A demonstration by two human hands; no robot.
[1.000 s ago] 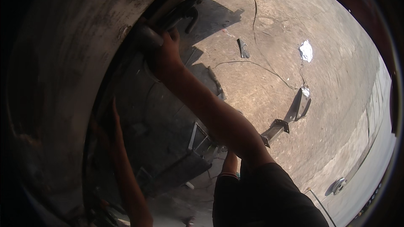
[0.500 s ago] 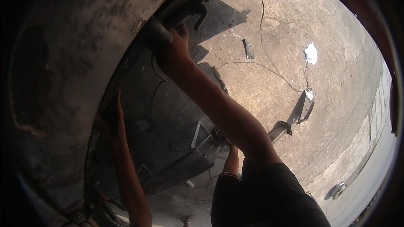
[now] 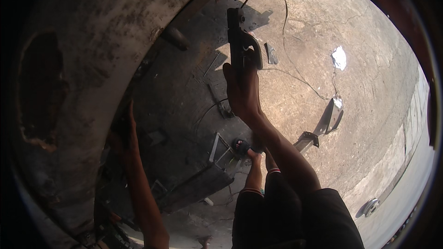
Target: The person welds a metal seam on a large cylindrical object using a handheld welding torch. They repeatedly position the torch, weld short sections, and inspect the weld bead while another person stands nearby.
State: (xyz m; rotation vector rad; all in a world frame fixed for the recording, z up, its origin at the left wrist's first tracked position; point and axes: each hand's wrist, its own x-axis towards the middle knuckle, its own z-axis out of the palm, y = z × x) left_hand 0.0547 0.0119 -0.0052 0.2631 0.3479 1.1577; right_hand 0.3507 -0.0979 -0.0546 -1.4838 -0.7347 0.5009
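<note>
My right hand point(image 3: 242, 90) is raised in front of me, shut on a dark hand tool point(image 3: 241, 41) with a handle loop that points up and away. My left hand point(image 3: 123, 131) presses flat, fingers together, against the shadowed inner edge of a large, scuffed curved metal shell point(image 3: 106, 41) on the left. A short dark stub point(image 3: 174, 38) juts from that shell's rim, up and left of the tool. Both forearms come in from the lower edge.
Concrete ground point(image 3: 369, 124) lies far below. On it are a thin cable point(image 3: 295, 78), a white scrap point(image 3: 339, 57), a small dark block point(image 3: 271, 53) and an angled metal bracket point(image 3: 330, 117). A dark metal frame point(image 3: 194, 175) sits below the shell. My legs and sandalled foot point(image 3: 241, 146) show at the bottom.
My right hand has come off the stub on the shell's rim and swung right and down, now holding the dark tool upright. My left hand stays on the shell.
</note>
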